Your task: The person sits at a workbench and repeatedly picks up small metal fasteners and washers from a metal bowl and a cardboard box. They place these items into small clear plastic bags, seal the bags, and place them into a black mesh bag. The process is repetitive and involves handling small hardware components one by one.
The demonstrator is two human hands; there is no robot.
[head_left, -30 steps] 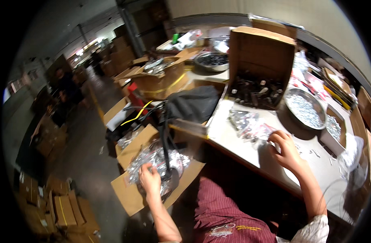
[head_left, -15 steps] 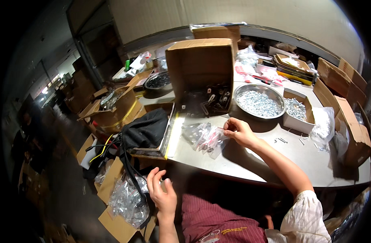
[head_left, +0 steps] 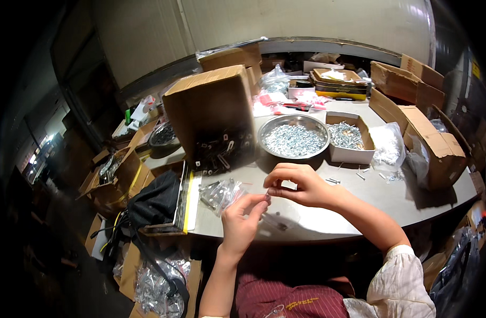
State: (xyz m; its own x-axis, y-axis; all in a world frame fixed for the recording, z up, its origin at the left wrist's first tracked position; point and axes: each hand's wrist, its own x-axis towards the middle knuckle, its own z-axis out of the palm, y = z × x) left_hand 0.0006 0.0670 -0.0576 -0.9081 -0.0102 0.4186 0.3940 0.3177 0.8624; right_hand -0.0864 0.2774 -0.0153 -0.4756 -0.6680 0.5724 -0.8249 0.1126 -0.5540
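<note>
My left hand [head_left: 242, 220] and my right hand [head_left: 298, 184] meet over the front of the table, fingertips pinched close together. Between them they grip the top edge of a small clear plastic bag [head_left: 279, 221], which hangs toward the table with a few small dark parts at its bottom. Just left of my fingers lie more clear plastic bags [head_left: 222, 196] with metal parts inside. Behind my right hand stands a round metal bowl [head_left: 261, 139] heaped with small silvery screws.
A large cardboard box [head_left: 200, 100] with dark metal parts lies open toward me. Right of the bowl are a white box [head_left: 351, 155] of screws, loose screws [head_left: 361, 174] and a white plastic bag [head_left: 387, 148]. A black cloth bag [head_left: 155, 199] and a carton of clear bags [head_left: 161, 281] are at left.
My left hand has risen from beside the carton of bags to the table and joined my right. One small bag is now lifted off the group. The view has turned to the right.
</note>
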